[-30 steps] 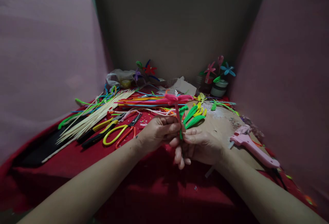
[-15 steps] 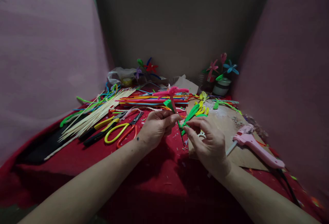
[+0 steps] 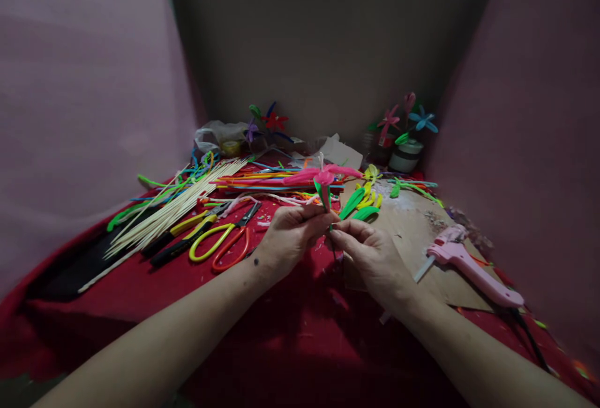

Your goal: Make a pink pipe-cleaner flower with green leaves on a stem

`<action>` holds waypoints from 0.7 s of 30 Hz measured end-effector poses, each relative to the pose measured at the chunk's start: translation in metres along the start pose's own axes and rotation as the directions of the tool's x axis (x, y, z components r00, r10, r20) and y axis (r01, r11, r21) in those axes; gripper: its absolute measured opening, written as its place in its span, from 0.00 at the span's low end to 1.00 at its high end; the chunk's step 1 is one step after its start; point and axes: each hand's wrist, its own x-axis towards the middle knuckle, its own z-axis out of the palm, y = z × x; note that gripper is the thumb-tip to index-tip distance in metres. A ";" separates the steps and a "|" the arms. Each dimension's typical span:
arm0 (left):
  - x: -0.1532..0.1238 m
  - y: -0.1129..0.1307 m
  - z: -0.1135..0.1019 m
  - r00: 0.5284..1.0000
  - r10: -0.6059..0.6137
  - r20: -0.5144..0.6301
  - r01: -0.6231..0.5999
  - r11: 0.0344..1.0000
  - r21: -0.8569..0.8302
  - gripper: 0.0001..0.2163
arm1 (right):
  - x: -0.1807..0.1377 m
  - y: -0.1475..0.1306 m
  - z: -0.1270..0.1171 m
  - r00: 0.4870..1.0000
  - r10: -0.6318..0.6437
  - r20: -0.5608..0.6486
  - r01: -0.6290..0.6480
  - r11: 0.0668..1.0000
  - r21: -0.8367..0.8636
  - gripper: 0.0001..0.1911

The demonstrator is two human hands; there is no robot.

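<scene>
Between my hands stands a pink pipe-cleaner flower [image 3: 324,175] on a thin stem with green leaves [image 3: 352,203]. My left hand [image 3: 293,233] pinches the stem just below the bloom, its fingers closed. Right beside it, my right hand [image 3: 370,248] is closed in a pinch on the stem at the base of the leaves. The fingertips of both hands nearly touch. The stem's dark lower end pokes out below them. My fingers hide the spot where leaves and stem meet.
Scissors [image 3: 225,242], pliers [image 3: 182,236] and bamboo skewers [image 3: 173,208] lie at left. Loose pipe cleaners [image 3: 262,182] run behind my hands. A pink glue gun [image 3: 473,264] rests on cardboard [image 3: 407,227] at right. Finished flowers [image 3: 422,120] stand at the back.
My right hand has moved left, closer to my left hand, bringing the green leaves against the stem. The pink flower has shifted slightly right and turned.
</scene>
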 end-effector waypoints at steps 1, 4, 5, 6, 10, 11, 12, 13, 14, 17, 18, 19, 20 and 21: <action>0.000 0.000 -0.001 1.000 0.003 0.013 -0.003 1.000 0.006 0.06 | 0.001 0.000 0.000 1.000 0.026 0.017 -0.026 0.998 0.051 0.10; -0.001 0.002 -0.002 0.998 0.022 0.063 -0.026 0.998 0.061 0.07 | 0.001 -0.002 0.000 0.996 0.045 0.075 -0.056 0.989 0.138 0.10; -0.001 0.003 -0.002 0.996 0.024 0.084 -0.031 0.995 0.091 0.08 | 0.001 -0.002 0.000 0.994 0.041 0.100 -0.057 0.985 0.161 0.10; -0.002 0.004 -0.002 0.995 0.024 0.098 -0.036 0.992 0.125 0.09 | 0.002 -0.002 0.000 0.992 0.037 0.119 -0.059 0.980 0.187 0.10; 0.001 0.007 -0.008 0.994 0.098 0.039 -0.105 0.943 0.317 0.12 | 0.003 0.002 0.000 0.987 0.085 0.139 -0.125 0.939 0.319 0.11; 0.002 0.006 -0.010 0.985 0.173 -0.021 -0.153 0.916 0.372 0.11 | 0.004 0.004 0.000 0.986 0.097 0.137 -0.139 0.930 0.341 0.11; 0.003 0.005 -0.013 0.958 0.274 -0.086 -0.210 0.874 0.438 0.09 | 0.004 0.005 -0.001 0.985 0.103 0.135 -0.145 0.925 0.352 0.11; 0.003 0.004 -0.015 0.909 0.392 -0.140 -0.270 0.812 0.517 0.08 | 0.004 0.006 -0.001 0.986 0.102 0.135 -0.144 0.925 0.351 0.10; 0.004 0.001 -0.018 0.839 0.517 -0.168 -0.326 0.726 0.605 0.06 | 0.004 0.007 -0.001 0.986 0.102 0.131 -0.141 0.928 0.344 0.10; 0.004 -0.004 -0.023 0.631 0.776 -0.019 -0.420 0.362 0.832 0.05 | 0.004 0.006 -0.002 0.984 0.122 0.129 -0.158 0.931 0.329 0.11; 0.004 -0.006 -0.023 0.591 0.803 0.073 -0.431 0.239 0.870 0.06 | 0.004 0.006 -0.001 0.983 0.126 0.132 -0.163 0.932 0.322 0.12; 0.004 -0.007 -0.023 0.566 0.809 0.156 -0.434 0.132 0.891 0.08 | 0.004 0.005 -0.001 0.983 0.124 0.138 -0.162 0.935 0.314 0.12; 0.004 -0.007 -0.023 0.553 0.802 0.225 -0.430 0.043 0.902 0.09 | 0.003 0.004 -0.001 0.983 0.117 0.144 -0.156 0.940 0.303 0.12; 0.004 -0.007 -0.023 0.544 0.792 0.276 -0.419 -0.028 0.907 0.09 | 0.003 0.004 0.000 0.983 0.107 0.150 -0.147 0.946 0.289 0.12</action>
